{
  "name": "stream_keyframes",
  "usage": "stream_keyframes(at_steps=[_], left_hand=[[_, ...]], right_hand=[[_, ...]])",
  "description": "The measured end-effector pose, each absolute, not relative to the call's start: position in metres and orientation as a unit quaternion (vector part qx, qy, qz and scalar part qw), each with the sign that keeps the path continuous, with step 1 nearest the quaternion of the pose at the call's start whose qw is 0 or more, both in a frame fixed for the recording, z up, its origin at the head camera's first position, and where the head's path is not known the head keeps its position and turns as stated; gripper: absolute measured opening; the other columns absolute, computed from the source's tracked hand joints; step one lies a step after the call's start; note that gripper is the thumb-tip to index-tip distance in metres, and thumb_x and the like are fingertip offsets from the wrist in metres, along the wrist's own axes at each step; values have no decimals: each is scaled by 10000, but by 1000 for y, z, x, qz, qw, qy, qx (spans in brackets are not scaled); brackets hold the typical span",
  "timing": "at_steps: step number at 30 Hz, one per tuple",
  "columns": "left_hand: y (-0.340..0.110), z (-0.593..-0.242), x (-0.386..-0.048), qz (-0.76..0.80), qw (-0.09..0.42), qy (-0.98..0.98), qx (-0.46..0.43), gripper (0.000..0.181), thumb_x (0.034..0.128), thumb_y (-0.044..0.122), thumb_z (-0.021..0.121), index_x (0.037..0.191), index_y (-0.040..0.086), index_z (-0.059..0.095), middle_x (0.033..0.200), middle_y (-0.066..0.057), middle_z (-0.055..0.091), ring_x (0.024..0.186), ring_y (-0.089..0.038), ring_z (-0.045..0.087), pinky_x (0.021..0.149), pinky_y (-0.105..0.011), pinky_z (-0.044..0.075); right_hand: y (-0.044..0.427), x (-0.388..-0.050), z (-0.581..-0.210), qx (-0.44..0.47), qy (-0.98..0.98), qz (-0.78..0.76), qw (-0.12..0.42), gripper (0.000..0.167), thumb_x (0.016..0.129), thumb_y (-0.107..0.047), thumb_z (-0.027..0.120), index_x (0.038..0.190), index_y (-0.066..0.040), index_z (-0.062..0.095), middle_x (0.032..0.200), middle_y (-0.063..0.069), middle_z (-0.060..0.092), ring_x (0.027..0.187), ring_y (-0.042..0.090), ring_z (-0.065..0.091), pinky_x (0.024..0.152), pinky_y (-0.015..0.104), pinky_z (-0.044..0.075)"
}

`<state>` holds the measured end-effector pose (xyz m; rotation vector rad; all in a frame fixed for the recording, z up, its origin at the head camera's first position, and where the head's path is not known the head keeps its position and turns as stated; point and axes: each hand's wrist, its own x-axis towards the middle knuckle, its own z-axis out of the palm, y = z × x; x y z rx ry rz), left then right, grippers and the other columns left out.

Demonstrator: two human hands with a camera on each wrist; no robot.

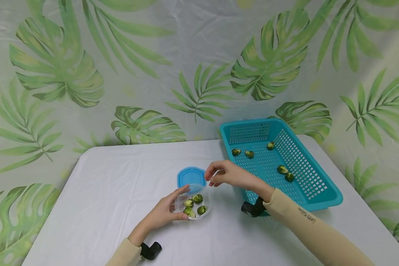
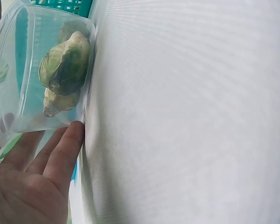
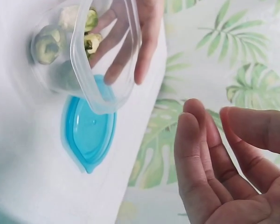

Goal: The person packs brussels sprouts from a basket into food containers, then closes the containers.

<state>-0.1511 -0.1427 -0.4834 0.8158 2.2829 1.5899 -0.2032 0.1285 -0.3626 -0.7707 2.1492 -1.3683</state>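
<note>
My left hand (image 1: 162, 211) holds a clear plastic container (image 3: 78, 56) by its side, thumb at the near side and fingers at the far side. Several Brussels sprouts (image 2: 65, 67) lie inside on its bottom. Behind the container, flat on the table, is a blue lid (image 1: 189, 176). Above the lid's right edge hovers my right hand (image 1: 231, 173), its fingers loosely bent and nothing between thumb and fingertips in the right wrist view.
A turquoise perforated basket (image 1: 324, 195) stands at the right of the table, with several Brussels sprouts (image 1: 282, 169) scattered in it. White cloth covers the table (image 1: 119, 177). A leaf-patterned curtain (image 1: 203, 48) hangs behind.
</note>
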Motion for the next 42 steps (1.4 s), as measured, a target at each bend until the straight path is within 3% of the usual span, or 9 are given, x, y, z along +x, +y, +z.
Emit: stream_keyframes(at_steps=[6, 14, 21, 35, 38, 42], left_hand=[[-143, -484, -151, 541, 118, 784, 281, 843, 838, 184, 759, 1525, 194, 270, 1503, -65, 354, 1373, -317, 291, 973, -528, 421], [-143, -483, -151, 539, 115, 785, 282, 854, 834, 200, 762, 1528, 189, 264, 1505, -62, 351, 1370, -320, 299, 977, -519, 420], [-143, -482, -151, 539, 116, 786, 280, 854, 829, 211, 767, 1525, 198, 272, 1506, -57, 350, 1375, -308, 291, 982, -520, 414], [-143, -482, -151, 541, 127, 785, 276, 850, 836, 191, 758, 1527, 205, 264, 1512, -58, 340, 1379, -306, 285, 986, -540, 404], [-143, -483, -152, 540, 127, 785, 276, 847, 837, 185, 757, 1526, 202, 265, 1512, -57, 340, 1381, -309, 280, 988, -544, 399], [-143, -483, -152, 537, 126, 787, 277, 845, 837, 189, 758, 1525, 210, 267, 1511, -55, 343, 1381, -302, 281, 985, -547, 402]], right_hand=[[139, -209, -360, -274, 782, -517, 212, 141, 956, -41, 545, 1056, 27, 616, 1035, 150, 599, 927, 334, 629, 809, 375, 546], [155, -218, -359, -255, 784, -532, 195, 162, 957, -64, 561, 1083, 24, 612, 1090, 206, 586, 947, 359, 611, 831, 474, 528], [170, -226, -356, -243, 789, -538, 171, 175, 965, -74, 555, 1100, 27, 604, 1116, 172, 583, 965, 358, 600, 810, 424, 538], [204, -249, -365, -188, 785, -570, 149, 251, 979, -77, 545, 1170, 86, 550, 1206, 279, 527, 1033, 453, 548, 850, 465, 516], [211, -256, -369, -177, 787, -574, 143, 274, 977, -74, 549, 1186, 102, 535, 1227, 275, 519, 1033, 427, 563, 843, 444, 523], [220, -263, -374, -167, 794, -569, 134, 299, 976, -62, 544, 1213, 118, 514, 1239, 277, 499, 952, 256, 617, 817, 391, 538]])
